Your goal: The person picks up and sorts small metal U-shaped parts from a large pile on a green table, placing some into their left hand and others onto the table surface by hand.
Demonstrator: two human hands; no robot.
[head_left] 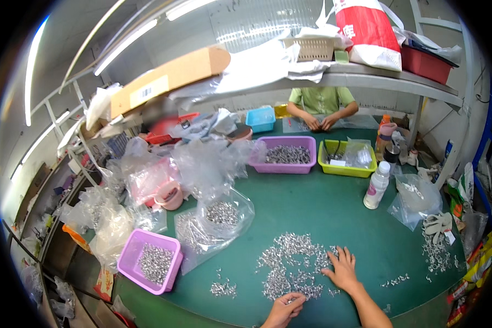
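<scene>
A loose pile of small shiny metal parts (292,257) is spread over the green tabletop (300,205) in front of me. At the pile's near edge, my left hand (285,310) is closed, thumb against curled fingers; what it pinches, if anything, is too small to make out. My right hand (342,269) lies with fingers spread at the pile's right edge, fingertips touching the table beside the outermost parts. A smaller heap of the same parts (223,288) sits to the left, and a short scattered row (396,281) lies to the right.
A purple bin (176,268) of metal parts stands at left, beside a clear bag (240,224) of parts. Farther back are another purple bin (311,164), a lime tray (344,170) and a white bottle (375,188). Gloves (438,225) lie right. A co-worker (321,101) works opposite, below a shelf (361,74).
</scene>
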